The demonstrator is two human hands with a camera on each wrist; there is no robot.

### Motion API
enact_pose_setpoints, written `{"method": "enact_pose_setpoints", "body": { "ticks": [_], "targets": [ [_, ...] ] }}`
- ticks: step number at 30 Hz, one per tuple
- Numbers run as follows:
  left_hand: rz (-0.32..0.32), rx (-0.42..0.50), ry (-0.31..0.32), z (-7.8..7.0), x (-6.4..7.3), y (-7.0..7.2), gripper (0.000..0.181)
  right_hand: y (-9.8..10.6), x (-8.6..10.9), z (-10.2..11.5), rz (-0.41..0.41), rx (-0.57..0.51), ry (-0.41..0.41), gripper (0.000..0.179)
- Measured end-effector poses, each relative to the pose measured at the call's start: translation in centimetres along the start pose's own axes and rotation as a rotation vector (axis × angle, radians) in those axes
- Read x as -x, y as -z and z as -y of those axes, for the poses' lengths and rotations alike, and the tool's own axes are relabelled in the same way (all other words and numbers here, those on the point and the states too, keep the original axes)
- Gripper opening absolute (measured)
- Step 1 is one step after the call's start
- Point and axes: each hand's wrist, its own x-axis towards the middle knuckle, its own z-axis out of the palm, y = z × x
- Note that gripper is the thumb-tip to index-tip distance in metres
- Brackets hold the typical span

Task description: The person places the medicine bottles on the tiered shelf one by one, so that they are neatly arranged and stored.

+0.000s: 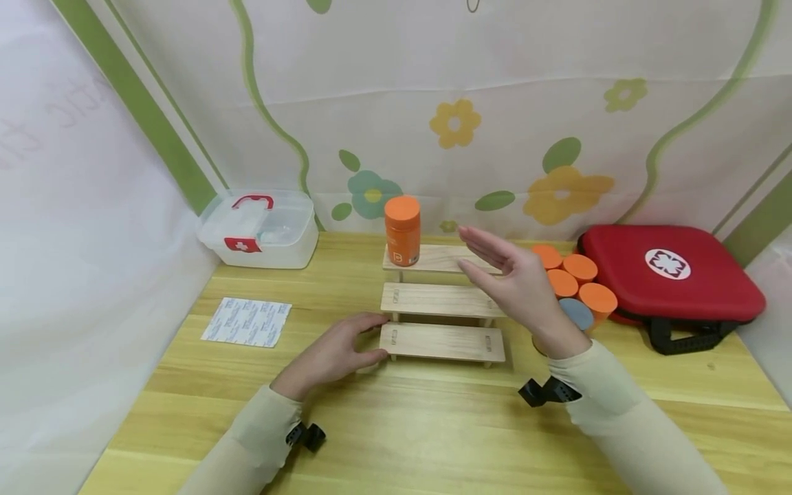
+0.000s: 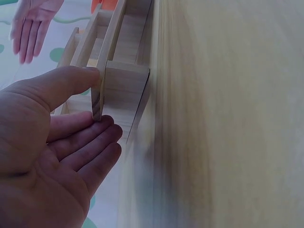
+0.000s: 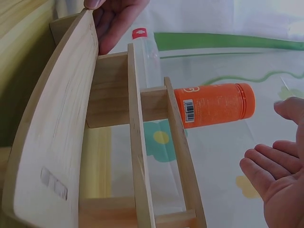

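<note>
A three-tier wooden step rack (image 1: 442,342) stands on the table. At its left end, my left hand (image 1: 337,347) pinches the lowest tier; the left wrist view shows the thumb (image 2: 71,83) on one face of the plank and the fingers on the other. An orange bottle (image 1: 403,234) with an orange lid stands upright on the top tier's left end. My right hand (image 1: 510,275) is raised over the rack's right side, fingers extended and apart from the bottle, with nothing in it. In the right wrist view, bare space separates that hand (image 3: 280,175) from the lid.
Several orange-lidded bottles (image 1: 580,267) and one with a grey-blue lid (image 1: 575,314) cluster right of the rack. Beyond them lies a red first-aid case (image 1: 674,275). At the left are a clear-lidded medicine box (image 1: 272,240) and a flat printed packet (image 1: 247,322). A patterned curtain backs the table.
</note>
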Motion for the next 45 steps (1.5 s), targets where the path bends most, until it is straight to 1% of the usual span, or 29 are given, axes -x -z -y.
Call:
{"method": "enact_pose_setpoints", "body": {
  "ticks": [7, 10, 14, 17, 20, 24, 27, 32, 37, 39, 45],
  "targets": [
    [0.003, 0.002, 0.004, -0.1, 0.0, 0.1, 0.063, 1.0, 0.9, 0.0, -0.018, 0.044, 0.046, 0.058],
    [0.007, 0.006, 0.012, -0.1, -0.1, 0.1, 0.063, 1.4, 1.3, 0.2, -0.013, 0.061, 0.038, 0.059],
    [0.009, 0.011, 0.019, -0.1, -0.2, 0.0, 0.062, 2.0, 2.0, 0.4, -0.009, 0.05, 0.004, 0.059],
    [0.008, 0.016, 0.024, -0.1, -0.3, 0.0, 0.062, 2.5, 2.5, 0.5, -0.019, 0.056, -0.003, 0.06],
    [0.01, 0.02, 0.029, -0.1, -0.3, -0.1, 0.062, 3.0, 3.0, 0.5, -0.039, 0.094, 0.03, 0.061],
    [0.012, 0.026, 0.032, -0.1, -0.3, 0.0, 0.061, 3.5, 3.6, 0.3, -0.06, 0.091, 0.086, 0.065],
    [0.011, 0.03, 0.028, -0.1, -0.3, 0.0, 0.061, 3.9, 4.0, 0.3, -0.064, 0.081, 0.096, 0.064],
    [0.012, 0.032, 0.024, -0.1, -0.3, 0.0, 0.061, 4.6, 4.8, 0.2, -0.066, 0.112, 0.075, 0.061],
    [0.014, 0.042, 0.037, 0.0, -0.4, 0.0, 0.06, 5.3, 5.7, 0.3, -0.083, 0.171, 0.021, 0.062],
    [0.012, 0.043, 0.043, 0.0, -0.3, 0.0, 0.06, 5.7, 6.0, 0.2, -0.089, 0.194, 0.015, 0.063],
    [0.006, 0.037, 0.044, 0.1, -0.1, 0.0, 0.06, 6.6, 6.9, 0.1, -0.097, 0.219, 0.016, 0.062]
  ]
}}
